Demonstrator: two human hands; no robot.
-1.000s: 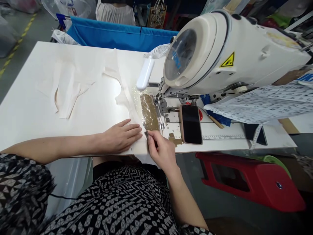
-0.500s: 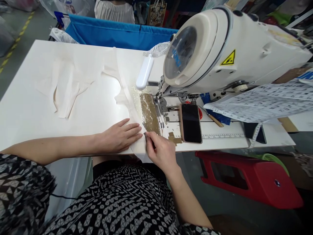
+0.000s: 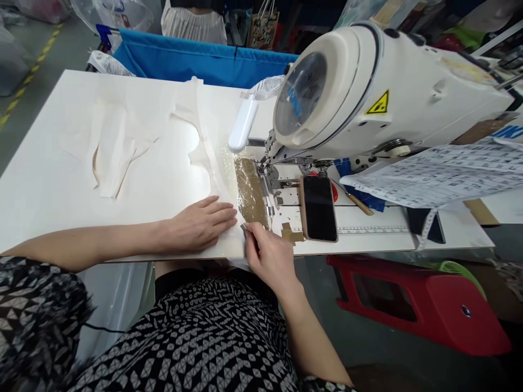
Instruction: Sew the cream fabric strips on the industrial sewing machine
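A cream fabric piece runs lengthwise on the white table, from the far edge down to my hands. My left hand lies flat on its near end, fingers stretched toward the right. Just right of those fingertips, my right hand is closed around a small dark metal tool. Only the tip shows, at the fabric's edge; the rest is hidden in my fingers, so its kind is unclear. Beyond my right hand stands the sewing machine, with a brown taped plate beside its needle area.
More cream fabric lies at the table's left. A phone, a wooden-handled tool and a white oblong object rest near the machine. Printed sheets hang at right. A red stool is below; a blue cloth bin stands behind.
The view has shifted slightly. The fabric's near end, which hung lower between my hands, now shows less below the table edge. Both hands keep nearly the same places.
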